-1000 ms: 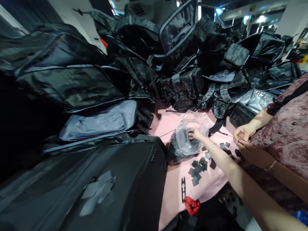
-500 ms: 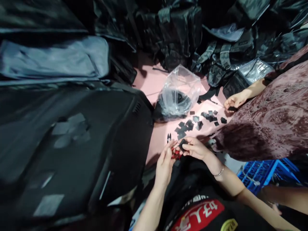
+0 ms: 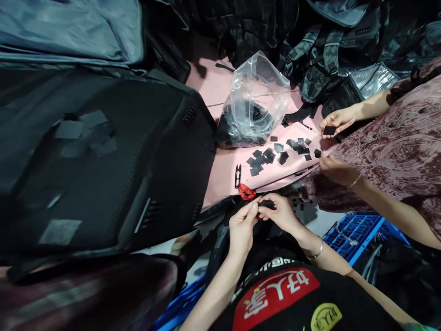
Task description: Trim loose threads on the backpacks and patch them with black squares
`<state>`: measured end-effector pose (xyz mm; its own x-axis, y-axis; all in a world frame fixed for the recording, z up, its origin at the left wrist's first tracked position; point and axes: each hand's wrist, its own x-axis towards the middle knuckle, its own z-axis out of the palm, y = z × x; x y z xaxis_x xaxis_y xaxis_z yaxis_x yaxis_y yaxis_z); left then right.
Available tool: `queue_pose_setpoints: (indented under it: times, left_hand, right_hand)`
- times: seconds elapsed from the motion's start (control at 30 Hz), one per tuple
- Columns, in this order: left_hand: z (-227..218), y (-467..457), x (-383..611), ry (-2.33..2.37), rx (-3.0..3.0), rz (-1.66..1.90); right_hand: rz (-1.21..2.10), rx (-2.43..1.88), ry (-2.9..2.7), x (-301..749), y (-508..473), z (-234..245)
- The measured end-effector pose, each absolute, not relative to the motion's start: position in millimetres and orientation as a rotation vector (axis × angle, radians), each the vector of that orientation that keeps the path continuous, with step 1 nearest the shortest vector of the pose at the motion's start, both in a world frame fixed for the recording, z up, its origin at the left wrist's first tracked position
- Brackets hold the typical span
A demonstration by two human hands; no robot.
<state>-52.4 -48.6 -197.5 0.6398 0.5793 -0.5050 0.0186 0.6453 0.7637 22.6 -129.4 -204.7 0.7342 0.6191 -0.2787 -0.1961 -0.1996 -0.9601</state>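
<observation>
In front of my body, my left hand (image 3: 243, 226) has thumb and forefinger pinched at the edge of a small black fabric piece (image 3: 267, 203). My right hand (image 3: 283, 213) grips the same piece from the other side, fingers curled round it. Just beyond my fingertips a crumpled red item (image 3: 247, 191) lies at the edge of the pink cloth (image 3: 223, 177); its kind is unclear. Black thread snips (image 3: 238, 176) rest beside it. Farther off, several loose black squares (image 3: 258, 162) are scattered over the cloth.
A clear plastic bag (image 3: 258, 101) stands on the cloth. At left sits a large black bag (image 3: 103, 184) with grey patches on it. A co-worker's hand (image 3: 337, 120) holds a black square; their other hand (image 3: 337, 169) touches the cloth. Blue crates (image 3: 361, 234) are below right.
My hands have come together on the black piece, leaving the red item exposed beyond them. The co-worker's second hand now reaches the cloth. The view has tilted down.
</observation>
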Motion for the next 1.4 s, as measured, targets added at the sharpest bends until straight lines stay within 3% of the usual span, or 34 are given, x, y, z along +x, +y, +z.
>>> queue_pose_setpoints:
  times: [0.27,0.47,0.77,1.17,1.4]
  left_hand:
    - [-216.8,-61.3,-72.2,0.857,0.717,0.351]
    - [-230.5,-71.8,-85.8,0.812,0.757,0.318]
    - [-235.3,-69.2,-93.5,0.811,0.435,0.105]
    - [-234.9,-81.5,-98.4,0.776,0.953,0.072]
    - [-236.0,-84.5,-102.2,0.762,0.880,0.106]
  right_hand:
    - [0.943,-1.456,-0.208,9.4,-150.8,-220.9]
    - [0.879,-1.532,-0.151,-4.2,-157.5,-227.7]
    - [1.128,-1.010,-0.091,-1.0,-180.0,-229.0]
    - [0.843,-1.723,-0.516,-14.2,-187.5,-232.9]
    - [0.823,-1.745,-0.526,-14.6,-188.6,-226.2]
